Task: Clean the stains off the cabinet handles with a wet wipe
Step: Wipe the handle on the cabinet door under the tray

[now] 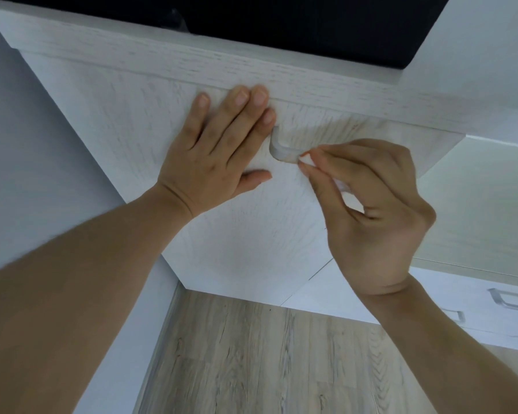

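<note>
A white wood-grain cabinet front (228, 228) fills the middle of the view. Its grey metal handle (280, 149) sticks out near the top edge; only the left end shows, the rest lies behind my right hand. My left hand (219, 153) lies flat on the cabinet front just left of the handle, fingers straight, fingertips at the upper edge. My right hand (368, 210) pinches a small folded white wet wipe (307, 159) between thumb and fingers and holds it against the handle's bar.
A dark countertop (281, 22) runs above the cabinet. To the right are more white cabinet fronts with grey handles (509, 303). A white wall (27, 144) stands at the left, and light wood-look flooring (266, 360) lies below.
</note>
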The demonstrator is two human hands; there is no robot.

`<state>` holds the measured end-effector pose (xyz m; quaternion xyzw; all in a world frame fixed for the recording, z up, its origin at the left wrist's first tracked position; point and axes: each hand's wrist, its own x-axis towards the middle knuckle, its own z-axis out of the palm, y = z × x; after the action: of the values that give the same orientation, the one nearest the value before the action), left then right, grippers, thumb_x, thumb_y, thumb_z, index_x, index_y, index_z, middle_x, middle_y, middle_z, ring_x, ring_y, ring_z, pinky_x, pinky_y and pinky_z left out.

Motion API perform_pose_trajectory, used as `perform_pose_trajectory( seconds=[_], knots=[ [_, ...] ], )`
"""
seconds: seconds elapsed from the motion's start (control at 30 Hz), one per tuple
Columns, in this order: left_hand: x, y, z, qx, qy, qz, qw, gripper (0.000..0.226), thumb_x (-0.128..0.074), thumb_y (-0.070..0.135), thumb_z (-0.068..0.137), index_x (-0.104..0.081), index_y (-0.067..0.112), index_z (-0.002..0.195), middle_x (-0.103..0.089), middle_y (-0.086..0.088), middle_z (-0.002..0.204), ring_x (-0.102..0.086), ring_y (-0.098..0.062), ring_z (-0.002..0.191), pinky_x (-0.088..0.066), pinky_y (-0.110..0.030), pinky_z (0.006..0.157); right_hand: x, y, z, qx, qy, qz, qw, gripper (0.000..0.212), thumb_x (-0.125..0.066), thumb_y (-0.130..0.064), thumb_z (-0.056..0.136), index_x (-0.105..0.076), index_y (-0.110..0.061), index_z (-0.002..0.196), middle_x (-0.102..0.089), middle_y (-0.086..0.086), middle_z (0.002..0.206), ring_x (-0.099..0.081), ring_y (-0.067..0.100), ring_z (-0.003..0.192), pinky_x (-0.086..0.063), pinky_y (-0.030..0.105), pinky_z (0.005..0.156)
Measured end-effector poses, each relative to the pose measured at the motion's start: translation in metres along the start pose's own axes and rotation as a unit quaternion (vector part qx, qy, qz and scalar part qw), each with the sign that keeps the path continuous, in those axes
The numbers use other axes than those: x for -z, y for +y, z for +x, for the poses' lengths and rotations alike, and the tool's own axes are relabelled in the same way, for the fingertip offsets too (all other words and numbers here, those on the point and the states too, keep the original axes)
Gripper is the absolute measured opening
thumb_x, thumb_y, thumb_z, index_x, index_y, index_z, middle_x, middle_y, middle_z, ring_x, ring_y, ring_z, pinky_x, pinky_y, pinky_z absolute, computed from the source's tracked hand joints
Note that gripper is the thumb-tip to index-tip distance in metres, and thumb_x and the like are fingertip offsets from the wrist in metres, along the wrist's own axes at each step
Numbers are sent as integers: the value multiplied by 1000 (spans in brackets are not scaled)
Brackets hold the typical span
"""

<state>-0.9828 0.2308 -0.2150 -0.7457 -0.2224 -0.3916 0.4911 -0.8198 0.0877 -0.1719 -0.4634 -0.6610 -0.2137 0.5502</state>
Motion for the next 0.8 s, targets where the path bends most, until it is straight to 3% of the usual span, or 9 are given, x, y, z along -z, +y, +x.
perform_pose_trajectory(
  seconds=[0.27, 0.47, 0.63, 0.8],
  knots=[
    [5, -19, -7, -61, -14, -5, 998, 69, -28, 45, 103, -8, -1, 150, 8, -16, 158, 3, -26, 147, -3, -40, 120, 11, 4, -4, 17, -15, -23, 999, 8, -72, -1, 87, -72, 0, 95, -62, -1, 95, -60, 20, 91, -47, 18, 88],
    [-1, -13, -8, -50, 5, 8, 999, 64, -21, 41, 103, -11, -1, 150, 5, -16, 158, 1, -27, 147, -3, -41, 120, -7, -2, 0, 35, -15, -13, 999, 8, -69, -4, 89, -73, 3, 90, -70, 10, 89, -60, 21, 88, -49, 19, 85],
    [-3, -11, -9, -52, 10, -1, 999, 63, -19, 41, 103, -13, -1, 150, 2, -16, 159, -1, -27, 147, -5, -42, 120, 3, 2, -2, 40, -18, -32, 999, 4, -71, 0, 88, -73, 2, 90, -65, 3, 94, -61, 22, 88, -47, 17, 89],
    [-1, -13, -9, -46, 5, 0, 999, 64, -22, 42, 103, -12, 0, 151, 4, -15, 159, 0, -26, 147, -4, -41, 120, -9, -3, 4, 50, -37, -18, 998, 5, -72, -2, 87, -74, 2, 89, -71, 10, 88, -61, 21, 87, -45, 15, 88]
  ],
)
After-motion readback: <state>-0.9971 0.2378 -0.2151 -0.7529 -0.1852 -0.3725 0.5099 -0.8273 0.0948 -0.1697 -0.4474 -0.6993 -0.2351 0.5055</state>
